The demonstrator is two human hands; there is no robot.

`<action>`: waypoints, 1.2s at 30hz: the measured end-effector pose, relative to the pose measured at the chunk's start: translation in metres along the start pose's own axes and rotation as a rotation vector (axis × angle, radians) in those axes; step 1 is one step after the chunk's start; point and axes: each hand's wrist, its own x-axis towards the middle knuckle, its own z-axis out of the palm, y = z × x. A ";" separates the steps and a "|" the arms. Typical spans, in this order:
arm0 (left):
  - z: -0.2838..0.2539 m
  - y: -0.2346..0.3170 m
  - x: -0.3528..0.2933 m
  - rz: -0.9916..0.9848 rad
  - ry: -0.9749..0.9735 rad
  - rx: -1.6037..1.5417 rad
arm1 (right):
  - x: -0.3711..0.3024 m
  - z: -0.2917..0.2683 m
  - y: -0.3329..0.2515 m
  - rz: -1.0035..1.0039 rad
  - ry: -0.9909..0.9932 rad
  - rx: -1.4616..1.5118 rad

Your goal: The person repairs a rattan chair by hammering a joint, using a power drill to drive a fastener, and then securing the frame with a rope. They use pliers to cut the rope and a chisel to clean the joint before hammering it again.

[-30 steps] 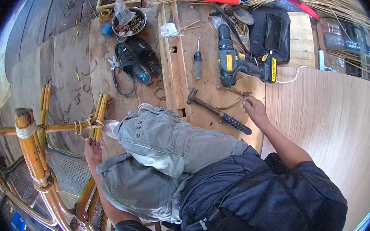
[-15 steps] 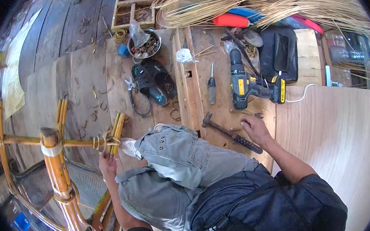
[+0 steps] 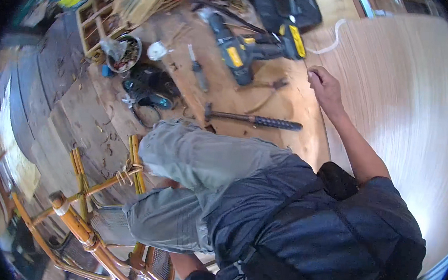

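Right hand point(image 3: 325, 92): is hovering, fingers curled, near pliers point(image 3: 279, 83); cannot tell if holding anything.
Left hand: is hiding behind trousers point(image 3: 206, 157); cannot tell its grip.
Rattan frame point(image 3: 74, 222): is standing left of trousers; probably light, stiff, slick.
Best hold: probably lying at the thick post.

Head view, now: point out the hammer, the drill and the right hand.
Hammer point(image 3: 256, 120): head view, on the shaft where the dark grip begins.
Drill point(image 3: 249, 51): head view, where the handle meets the body.
Right hand point(image 3: 327, 91): head view, on the back of the hand.
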 end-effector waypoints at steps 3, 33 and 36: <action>0.017 -0.002 -0.016 -0.006 -0.016 0.112 | -0.039 -0.010 0.058 0.195 -0.026 0.017; 0.098 -0.033 -0.050 0.004 -0.141 0.492 | 0.096 0.086 -0.071 -0.376 -0.293 -0.751; 0.098 -0.030 -0.049 -0.004 -0.136 0.525 | 0.097 0.089 -0.061 -0.402 -0.316 -0.726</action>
